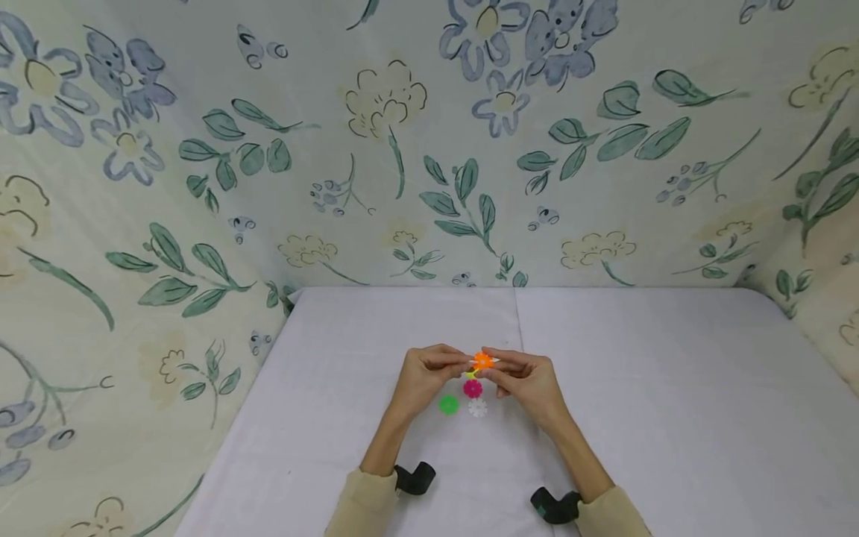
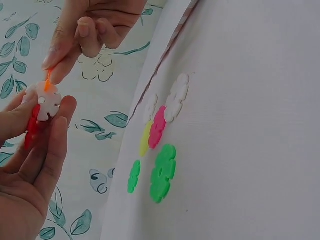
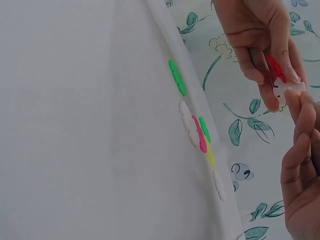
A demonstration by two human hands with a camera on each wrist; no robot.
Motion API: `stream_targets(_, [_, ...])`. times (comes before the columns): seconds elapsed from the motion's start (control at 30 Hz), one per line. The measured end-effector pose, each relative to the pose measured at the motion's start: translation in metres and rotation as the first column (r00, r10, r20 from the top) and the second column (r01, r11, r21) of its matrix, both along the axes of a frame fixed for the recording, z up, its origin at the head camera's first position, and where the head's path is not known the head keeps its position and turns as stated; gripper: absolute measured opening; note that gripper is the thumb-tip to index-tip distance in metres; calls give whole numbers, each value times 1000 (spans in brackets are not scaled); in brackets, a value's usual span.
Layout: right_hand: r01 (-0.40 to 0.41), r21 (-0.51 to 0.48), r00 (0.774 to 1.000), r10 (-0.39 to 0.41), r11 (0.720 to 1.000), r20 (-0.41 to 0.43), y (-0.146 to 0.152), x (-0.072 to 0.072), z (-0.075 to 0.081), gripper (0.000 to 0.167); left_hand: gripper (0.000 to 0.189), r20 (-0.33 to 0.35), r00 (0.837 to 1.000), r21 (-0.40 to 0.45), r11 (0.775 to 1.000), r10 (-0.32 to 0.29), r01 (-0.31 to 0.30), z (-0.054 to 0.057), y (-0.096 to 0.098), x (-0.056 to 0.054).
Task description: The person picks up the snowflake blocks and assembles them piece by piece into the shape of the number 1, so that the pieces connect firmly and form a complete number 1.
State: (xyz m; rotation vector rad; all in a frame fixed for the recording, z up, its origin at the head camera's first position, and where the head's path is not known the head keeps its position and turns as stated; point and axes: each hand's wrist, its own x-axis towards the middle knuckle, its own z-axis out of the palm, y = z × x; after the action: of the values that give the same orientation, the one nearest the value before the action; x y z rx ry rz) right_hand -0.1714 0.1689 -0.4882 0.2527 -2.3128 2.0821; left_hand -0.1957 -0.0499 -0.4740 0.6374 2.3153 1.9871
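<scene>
My left hand [image 1: 424,379] pinches a white flower-shaped disc [image 2: 49,106] and a red flower-shaped disc [image 2: 32,129], which sit joined or pressed together between thumb and fingers. Thumb and forefinger of my right hand [image 1: 533,382] pinch an orange flower-shaped disc [image 1: 482,361]. In the left wrist view the orange disc is edge-on and touches the white disc's upper edge; whether it is slotted in cannot be told. Both hands are above the table, fingertips close together. Below them lie a pink disc [image 1: 473,388], a white loose disc [image 1: 478,408] and a green disc [image 1: 448,405].
A yellow disc [image 2: 145,139], a second green disc [image 2: 133,176] and a second loose white disc [image 2: 151,108] also lie on the white-covered table [image 1: 658,388]. Black wrist mounts [image 1: 416,478] are on both forearms. A floral cloth [image 1: 403,224] hangs behind the table.
</scene>
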Motion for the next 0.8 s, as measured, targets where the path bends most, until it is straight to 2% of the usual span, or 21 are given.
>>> stream_targets(0.13, [-13,7,1000,13,1000,-17,2,-1,1,39,15,28,1000,-1,1000,6,-6,0,2,1])
stream_targets(0.33, [1,13,1000,-1,1000,-21,1,-1,1,39,20,-13,1000,-81,997,10,-11,-1,4,1])
stream_targets(0.47, [0,43,1000,1,999,-17,0,-1,2,38,23,-18,1000,-101,995,6,-8,-3,2,0])
stream_targets(0.6, [-18,87,1000,17,996,4,1,0,3,37,25,-14,1000,-108,994,-14,12,-2,1,0])
stream_targets(0.8, [-40,95,999,40,995,1,2,0,2,38,30,-8,998,-122,990,-67,65,0,0,0])
